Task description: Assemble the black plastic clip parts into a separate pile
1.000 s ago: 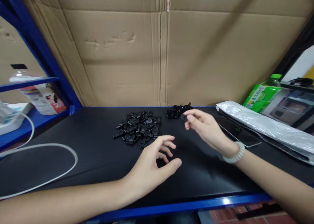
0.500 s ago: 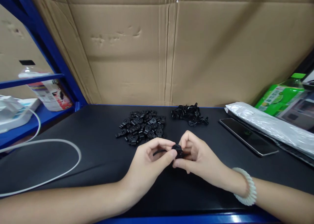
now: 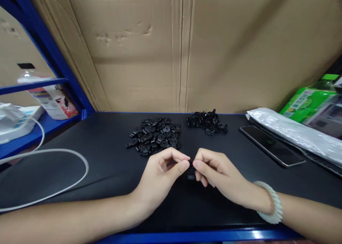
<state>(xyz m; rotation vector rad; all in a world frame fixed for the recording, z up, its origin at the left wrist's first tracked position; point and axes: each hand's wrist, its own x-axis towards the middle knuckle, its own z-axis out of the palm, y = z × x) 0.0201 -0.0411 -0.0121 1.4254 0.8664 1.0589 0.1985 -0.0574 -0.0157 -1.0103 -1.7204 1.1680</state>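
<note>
Between my fingertips is a small black plastic part (image 3: 191, 173), mostly covered by the fingers. My left hand (image 3: 166, 171) pinches its left side with thumb and forefinger, and my right hand (image 3: 215, 169) pinches its right side the same way. The part's lower end shows below the fingertips, above the black table top (image 3: 112, 180). Just beyond my left hand lies a heap of black round plastic parts with holes (image 3: 156, 135). A smaller heap of glossy black pieces (image 3: 205, 122) lies farther back, beyond my right hand.
At the right lie a phone (image 3: 271, 146) and a silvery plastic package (image 3: 296, 137), with a green pack (image 3: 301, 103) behind. A white cable (image 3: 85, 165) loops over the table's left side. A blue shelf frame (image 3: 64, 64) holds a bottle (image 3: 50, 98). Cardboard (image 3: 139, 58) stands behind.
The black part has turned between my fingers, so its end now points down. My right thumb has moved up to its upper side. The view has tilted slightly.
</note>
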